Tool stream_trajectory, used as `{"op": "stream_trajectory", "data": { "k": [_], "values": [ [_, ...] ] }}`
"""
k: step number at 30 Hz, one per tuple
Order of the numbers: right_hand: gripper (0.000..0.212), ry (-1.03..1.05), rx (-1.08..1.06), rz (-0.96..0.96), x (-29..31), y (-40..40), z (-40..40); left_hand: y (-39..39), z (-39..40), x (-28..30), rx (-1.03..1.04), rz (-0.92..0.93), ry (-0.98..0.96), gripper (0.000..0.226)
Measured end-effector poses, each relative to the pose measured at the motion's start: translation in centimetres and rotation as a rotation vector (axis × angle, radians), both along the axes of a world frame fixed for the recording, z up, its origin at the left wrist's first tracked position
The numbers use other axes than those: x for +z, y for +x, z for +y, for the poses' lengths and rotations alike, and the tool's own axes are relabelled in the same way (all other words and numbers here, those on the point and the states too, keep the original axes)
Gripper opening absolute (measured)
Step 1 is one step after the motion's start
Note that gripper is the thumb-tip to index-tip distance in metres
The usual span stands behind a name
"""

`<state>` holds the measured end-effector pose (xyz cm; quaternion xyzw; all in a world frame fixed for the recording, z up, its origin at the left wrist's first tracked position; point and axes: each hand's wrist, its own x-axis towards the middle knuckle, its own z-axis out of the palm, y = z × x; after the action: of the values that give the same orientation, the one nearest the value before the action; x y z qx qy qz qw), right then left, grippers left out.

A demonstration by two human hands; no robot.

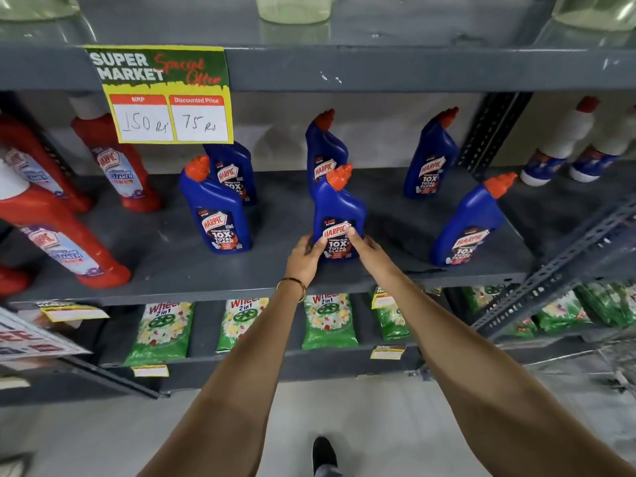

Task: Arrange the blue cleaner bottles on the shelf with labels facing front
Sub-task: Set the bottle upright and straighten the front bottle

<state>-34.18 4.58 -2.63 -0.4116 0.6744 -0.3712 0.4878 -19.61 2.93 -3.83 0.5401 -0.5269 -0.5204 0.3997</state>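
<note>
Several blue cleaner bottles with orange caps stand on the grey shelf (206, 277), labels facing front. Both hands hold the front middle bottle (339, 208) at its base: my left hand (304, 258) wraps its left side, my right hand (366, 247) presses its right side and label. Another bottle (325, 149) stands right behind it. To the left stand a front bottle (216, 208) and a back bottle (235, 170). To the right are a back bottle (432, 156) and a front bottle (471, 225).
Red cleaner bottles (62, 232) fill the shelf's left part, white bottles (564, 142) the far right. A yellow price sign (161, 94) hangs from the shelf above. Green detergent packs (161, 332) lie on the lower shelf. A perforated metal upright (564, 266) stands at right.
</note>
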Motion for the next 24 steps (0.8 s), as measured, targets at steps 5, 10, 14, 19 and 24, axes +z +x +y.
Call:
{"op": "stream_trajectory", "data": {
  "k": [5,10,14,19,24],
  "values": [
    [0.068,-0.027,0.007,-0.040,-0.3,0.3,2.1,0.6,2.0,-0.3,-0.028,-0.021,-0.006,0.039],
    [0.061,-0.042,0.000,-0.054,-0.2,0.5,2.8,0.8,2.5,-0.3,-0.043,-0.048,0.008,0.040],
    [0.058,-0.041,0.001,-0.064,-0.4,0.4,2.8,1.0,2.5,-0.2,-0.047,-0.055,0.021,0.043],
    [0.075,-0.025,0.006,-0.028,-0.8,-0.1,2.5,1.3,2.6,-0.5,-0.064,-0.058,0.003,0.044],
    [0.055,-0.056,-0.039,-0.042,-1.1,-0.2,2.8,2.3,2.5,-0.6,-0.045,-0.089,0.014,0.053]
  ]
}}
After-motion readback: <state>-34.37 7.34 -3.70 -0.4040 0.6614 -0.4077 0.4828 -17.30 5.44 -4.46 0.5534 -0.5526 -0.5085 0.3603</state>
